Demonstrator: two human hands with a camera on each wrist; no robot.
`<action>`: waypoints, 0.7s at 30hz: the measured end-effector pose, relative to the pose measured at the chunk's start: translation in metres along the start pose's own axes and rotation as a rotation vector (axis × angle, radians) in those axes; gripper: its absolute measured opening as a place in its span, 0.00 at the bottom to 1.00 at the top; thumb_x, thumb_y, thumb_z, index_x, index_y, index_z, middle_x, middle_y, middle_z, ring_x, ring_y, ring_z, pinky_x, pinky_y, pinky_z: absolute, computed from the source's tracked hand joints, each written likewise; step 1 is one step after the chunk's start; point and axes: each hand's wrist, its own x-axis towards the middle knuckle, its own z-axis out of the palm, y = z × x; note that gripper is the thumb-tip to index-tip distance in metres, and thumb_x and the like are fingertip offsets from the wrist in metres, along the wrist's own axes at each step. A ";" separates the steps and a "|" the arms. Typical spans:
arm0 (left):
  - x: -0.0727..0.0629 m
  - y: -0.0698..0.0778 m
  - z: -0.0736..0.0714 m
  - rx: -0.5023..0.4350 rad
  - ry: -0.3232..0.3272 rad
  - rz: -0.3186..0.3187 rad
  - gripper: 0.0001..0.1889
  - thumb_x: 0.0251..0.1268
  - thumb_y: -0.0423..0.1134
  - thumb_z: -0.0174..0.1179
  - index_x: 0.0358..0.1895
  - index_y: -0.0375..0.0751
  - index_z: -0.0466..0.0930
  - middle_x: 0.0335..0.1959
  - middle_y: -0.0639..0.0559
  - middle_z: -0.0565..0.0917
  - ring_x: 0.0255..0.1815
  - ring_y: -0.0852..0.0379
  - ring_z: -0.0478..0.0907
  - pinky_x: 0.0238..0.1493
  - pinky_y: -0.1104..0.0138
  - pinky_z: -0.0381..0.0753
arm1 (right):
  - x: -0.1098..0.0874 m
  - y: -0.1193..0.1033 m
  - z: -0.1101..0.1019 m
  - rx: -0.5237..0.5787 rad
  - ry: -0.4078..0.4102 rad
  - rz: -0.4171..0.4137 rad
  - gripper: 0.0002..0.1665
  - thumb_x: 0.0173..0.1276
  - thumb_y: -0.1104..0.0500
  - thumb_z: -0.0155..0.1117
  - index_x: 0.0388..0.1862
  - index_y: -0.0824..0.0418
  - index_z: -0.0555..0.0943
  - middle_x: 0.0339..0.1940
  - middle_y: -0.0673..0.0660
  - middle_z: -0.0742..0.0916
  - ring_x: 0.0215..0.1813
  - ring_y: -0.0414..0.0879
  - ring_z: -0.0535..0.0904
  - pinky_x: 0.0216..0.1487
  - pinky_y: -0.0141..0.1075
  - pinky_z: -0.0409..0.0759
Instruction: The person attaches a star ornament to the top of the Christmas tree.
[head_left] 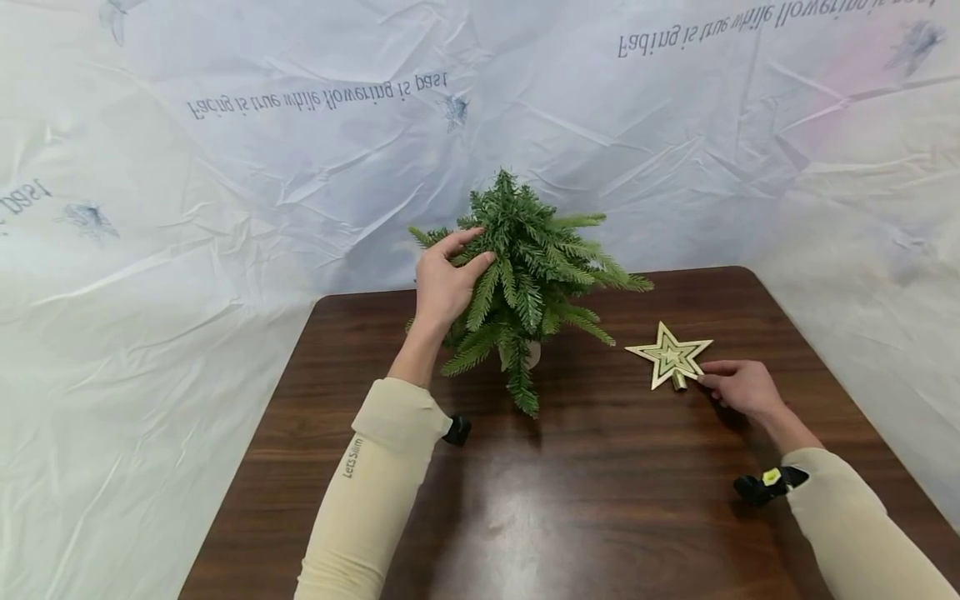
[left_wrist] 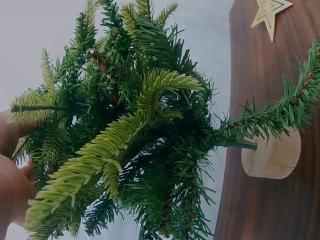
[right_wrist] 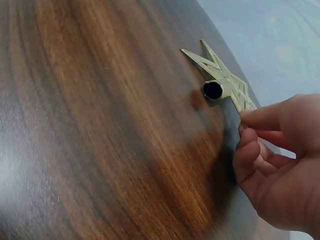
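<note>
A small artificial Christmas tree (head_left: 525, 267) with green branches stands toward the back of the table on a round wooden base (left_wrist: 272, 157). My left hand (head_left: 446, 279) grips its upper left side, thumb and fingers spread around the branches. In the left wrist view, part of that hand (left_wrist: 12, 180) shows at the left edge among the needles. To the right of the tree, my right hand (head_left: 742, 387) pinches one point of a gold star tree topper (head_left: 670, 357). The star's hollow socket (right_wrist: 214, 90) faces the camera in the right wrist view.
The dark wooden table (head_left: 592, 492) has rounded back corners. Behind it and along both sides hangs a pale, wrinkled sheet (head_left: 337, 167) with printed lettering. Black wrist cameras are strapped at both sleeve cuffs.
</note>
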 end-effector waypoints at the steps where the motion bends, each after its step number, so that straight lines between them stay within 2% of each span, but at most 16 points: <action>1: 0.000 0.000 0.000 -0.002 0.000 0.001 0.21 0.73 0.42 0.69 0.68 0.54 0.85 0.73 0.51 0.79 0.75 0.48 0.73 0.70 0.49 0.77 | 0.000 0.001 0.000 0.032 -0.007 0.005 0.27 0.78 0.61 0.63 0.66 0.81 0.77 0.27 0.48 0.87 0.27 0.36 0.79 0.28 0.34 0.82; 4: 0.000 0.000 0.000 -0.012 0.001 -0.002 0.21 0.74 0.42 0.69 0.67 0.54 0.85 0.74 0.50 0.79 0.75 0.49 0.73 0.71 0.49 0.77 | 0.001 0.001 -0.001 0.131 -0.031 0.021 0.28 0.78 0.61 0.64 0.67 0.81 0.76 0.27 0.45 0.85 0.27 0.34 0.78 0.29 0.33 0.82; 6: 0.000 0.000 0.000 -0.020 -0.002 -0.008 0.21 0.74 0.42 0.69 0.67 0.55 0.85 0.74 0.51 0.78 0.75 0.49 0.72 0.71 0.49 0.76 | 0.000 0.000 -0.002 0.211 -0.048 0.033 0.26 0.78 0.61 0.64 0.66 0.78 0.78 0.26 0.43 0.84 0.28 0.33 0.78 0.29 0.32 0.82; 10: 0.000 0.000 0.001 -0.039 -0.009 -0.025 0.21 0.74 0.42 0.69 0.67 0.55 0.84 0.74 0.50 0.78 0.76 0.49 0.71 0.71 0.49 0.76 | -0.002 -0.003 -0.006 0.424 -0.089 0.065 0.09 0.78 0.62 0.65 0.52 0.52 0.88 0.28 0.41 0.85 0.28 0.33 0.78 0.30 0.30 0.82; 13: 0.000 0.000 0.002 -0.048 -0.009 -0.036 0.21 0.74 0.42 0.69 0.67 0.56 0.85 0.74 0.49 0.77 0.76 0.49 0.71 0.72 0.49 0.76 | -0.003 -0.007 -0.011 0.617 -0.117 0.085 0.16 0.77 0.64 0.66 0.40 0.40 0.89 0.30 0.42 0.87 0.28 0.34 0.77 0.28 0.29 0.80; 17: 0.000 -0.001 0.003 -0.061 -0.005 -0.040 0.21 0.74 0.42 0.69 0.67 0.57 0.85 0.74 0.50 0.77 0.75 0.50 0.71 0.72 0.49 0.75 | -0.004 -0.016 -0.019 0.769 -0.122 0.082 0.15 0.76 0.65 0.68 0.39 0.42 0.91 0.32 0.42 0.87 0.27 0.36 0.76 0.27 0.31 0.78; 21: -0.001 -0.002 0.002 -0.074 -0.002 -0.036 0.20 0.75 0.43 0.68 0.67 0.56 0.85 0.75 0.51 0.76 0.76 0.50 0.70 0.73 0.49 0.74 | -0.003 -0.026 -0.027 0.786 -0.096 0.068 0.14 0.76 0.63 0.68 0.41 0.42 0.90 0.32 0.42 0.86 0.27 0.37 0.74 0.27 0.32 0.77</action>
